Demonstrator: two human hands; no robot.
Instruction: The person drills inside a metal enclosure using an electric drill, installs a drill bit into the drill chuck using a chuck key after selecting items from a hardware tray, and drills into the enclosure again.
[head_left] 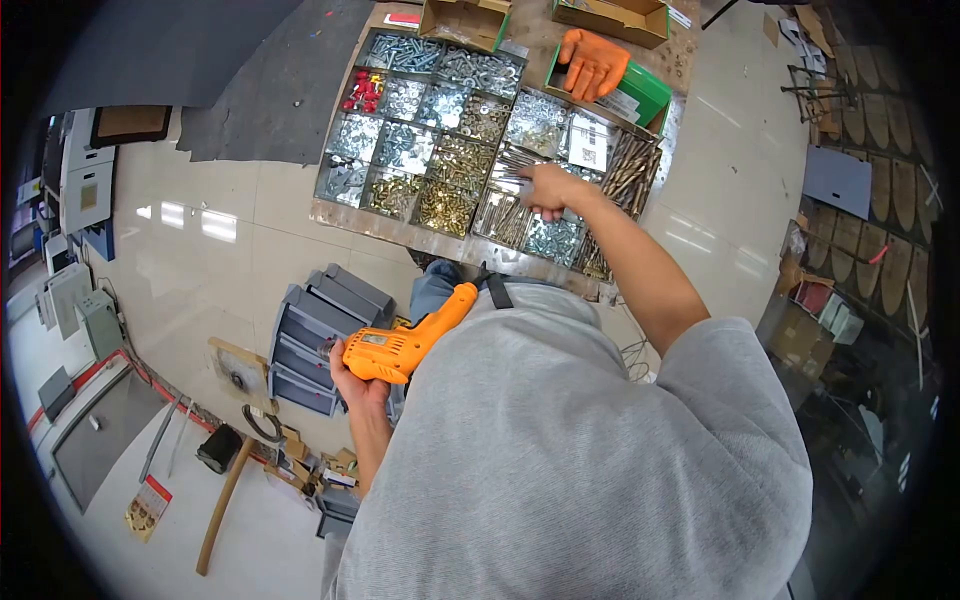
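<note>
My left hand [360, 388] is wrapped round the front end of an orange power drill [392, 350], near its metal chuck. The drill lies sideways against my body, its handle toward my waist. Over a divided tray on the workbench, my right hand [556, 190] reaches into a compartment of thin drill bits [513, 163]. One finger stretches to the bits, and the other fingertips hang apart from it; no held thing shows there. Larger drill bits [628, 172] fill the compartment to the right. A white label with a printed code [588, 140] lies above the hand.
Brass-coloured screws [447, 207], silver washers [404, 98] and red-capped parts [366, 92] fill other compartments. An orange glove [594, 66] rests on a green box [648, 98]. Grey plastic bins [300, 345] stand on the floor at my left, near a long-handled mallet [225, 500].
</note>
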